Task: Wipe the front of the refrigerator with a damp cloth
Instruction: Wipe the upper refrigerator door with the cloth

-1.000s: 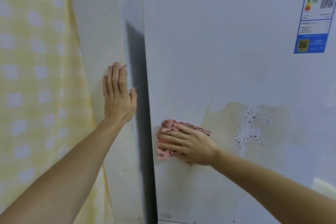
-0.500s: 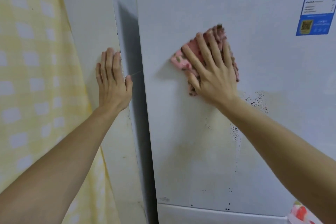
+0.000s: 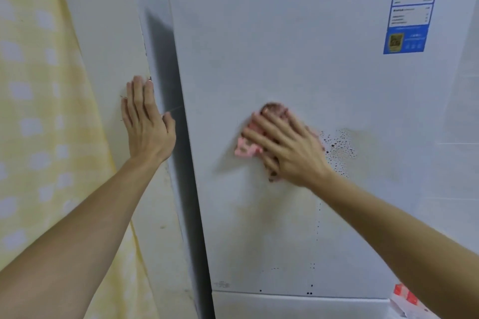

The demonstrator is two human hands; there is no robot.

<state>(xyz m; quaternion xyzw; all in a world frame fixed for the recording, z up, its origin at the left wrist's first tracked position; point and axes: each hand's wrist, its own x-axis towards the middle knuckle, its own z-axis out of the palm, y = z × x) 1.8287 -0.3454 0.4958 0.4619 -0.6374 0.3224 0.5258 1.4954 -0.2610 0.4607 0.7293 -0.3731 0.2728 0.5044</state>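
Pressing the pink cloth (image 3: 246, 146) flat against the refrigerator door (image 3: 285, 46) with spread fingers, the right hand (image 3: 287, 147) works left of the dark specks (image 3: 339, 147); soft and limp, the cloth is best held under the palm, while the left hand (image 3: 146, 124) rests flat on the wall (image 3: 103, 33).

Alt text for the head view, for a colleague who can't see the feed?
The right hand presses a pink cloth flat against the white refrigerator door, just left of a patch of dark specks. The left hand rests flat on the wall beside it, near a yellow curtain. A blue label sits at the door's top right.
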